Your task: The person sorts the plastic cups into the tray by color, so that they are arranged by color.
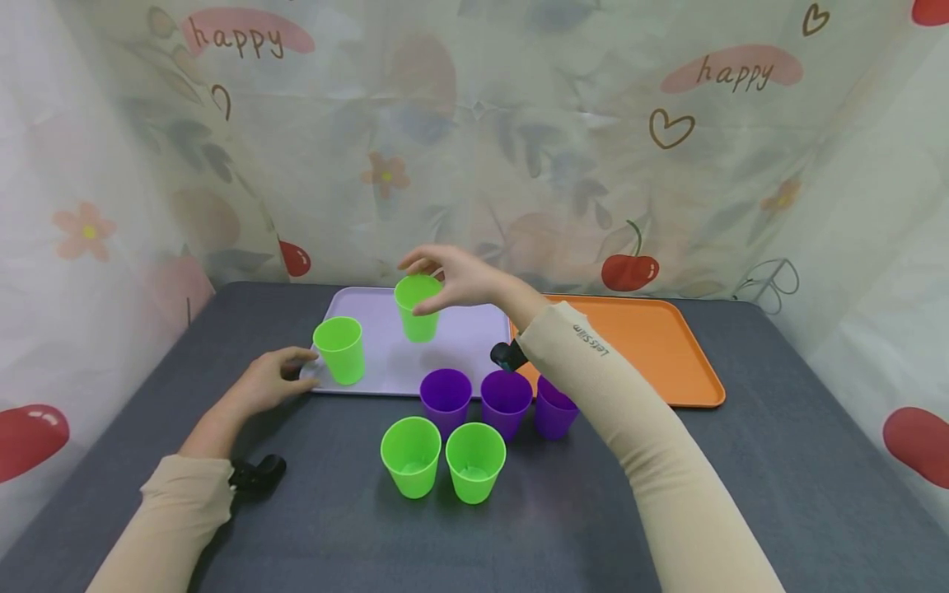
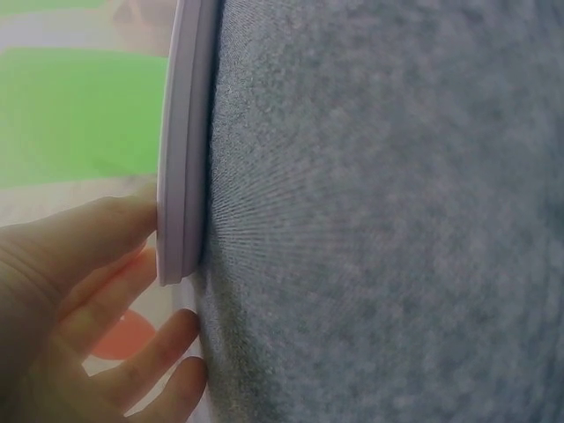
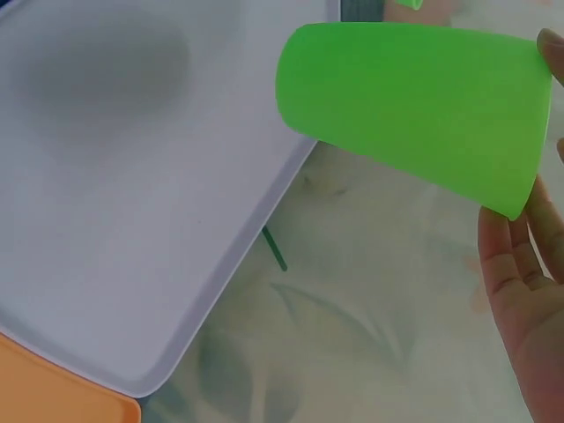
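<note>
My right hand (image 1: 463,280) grips a green cup (image 1: 417,317) near its rim, thumb on one side and fingers on the other. The cup is held upright above the lilac tray (image 1: 381,362); in the right wrist view the same cup (image 3: 414,110) appears sideways. Another green cup (image 1: 341,352) stands on the tray's left part. Beside it, my left hand (image 1: 270,380) touches the tray's left front corner with relaxed, spread fingers. In the left wrist view, the thumb meets the tray's rim (image 2: 183,150) and other fingertips rest by the grey cloth.
Two green cups (image 1: 411,461) stand at the front middle. Behind them is a row of three purple cups (image 1: 445,399), one partly hidden by my right sleeve. An orange tray (image 1: 645,346) adjoins the lilac tray's right side. A printed curtain (image 1: 474,165) hangs behind the table.
</note>
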Demonstrator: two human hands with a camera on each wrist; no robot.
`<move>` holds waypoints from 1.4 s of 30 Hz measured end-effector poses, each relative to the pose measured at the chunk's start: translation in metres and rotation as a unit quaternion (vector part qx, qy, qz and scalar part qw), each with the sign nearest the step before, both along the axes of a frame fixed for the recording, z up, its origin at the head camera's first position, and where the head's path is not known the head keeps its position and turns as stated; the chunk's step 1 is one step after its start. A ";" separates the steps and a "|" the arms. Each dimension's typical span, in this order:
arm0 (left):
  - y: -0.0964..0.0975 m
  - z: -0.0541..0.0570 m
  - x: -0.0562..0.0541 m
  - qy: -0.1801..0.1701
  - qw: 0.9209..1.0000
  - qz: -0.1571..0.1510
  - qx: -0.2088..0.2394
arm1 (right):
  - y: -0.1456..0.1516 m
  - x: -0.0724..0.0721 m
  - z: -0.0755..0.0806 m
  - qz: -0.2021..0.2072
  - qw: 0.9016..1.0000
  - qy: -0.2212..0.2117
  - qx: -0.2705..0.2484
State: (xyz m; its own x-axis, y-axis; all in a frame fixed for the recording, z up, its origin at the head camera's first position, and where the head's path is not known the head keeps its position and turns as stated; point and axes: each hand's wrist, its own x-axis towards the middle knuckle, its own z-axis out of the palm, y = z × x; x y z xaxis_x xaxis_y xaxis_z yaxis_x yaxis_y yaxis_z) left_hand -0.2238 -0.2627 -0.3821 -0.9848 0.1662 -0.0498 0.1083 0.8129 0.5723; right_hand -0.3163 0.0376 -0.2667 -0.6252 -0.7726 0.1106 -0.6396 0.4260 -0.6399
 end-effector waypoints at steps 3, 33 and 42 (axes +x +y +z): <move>0.000 0.000 0.000 -0.002 1.000 0.001 -0.001 | -0.006 -0.001 -0.003 0.008 1.000 -0.008 0.005; -0.001 -0.001 -0.001 -0.004 1.000 0.001 -0.001 | -0.037 -0.002 -0.019 0.059 0.993 -0.045 0.095; -0.002 -0.001 -0.002 -0.009 1.000 0.001 -0.002 | -0.041 -0.002 -0.024 0.091 0.990 -0.044 0.099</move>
State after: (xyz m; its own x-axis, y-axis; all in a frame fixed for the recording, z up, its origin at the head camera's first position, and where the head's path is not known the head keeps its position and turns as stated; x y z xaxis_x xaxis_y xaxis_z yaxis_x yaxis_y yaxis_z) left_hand -0.2257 -0.2644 -0.3833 -0.9841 0.1644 -0.0680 0.0967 0.8149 0.5714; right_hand -0.3187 -0.0035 -0.2907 -0.4740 -0.8744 -0.1041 -0.6623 0.4319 -0.6122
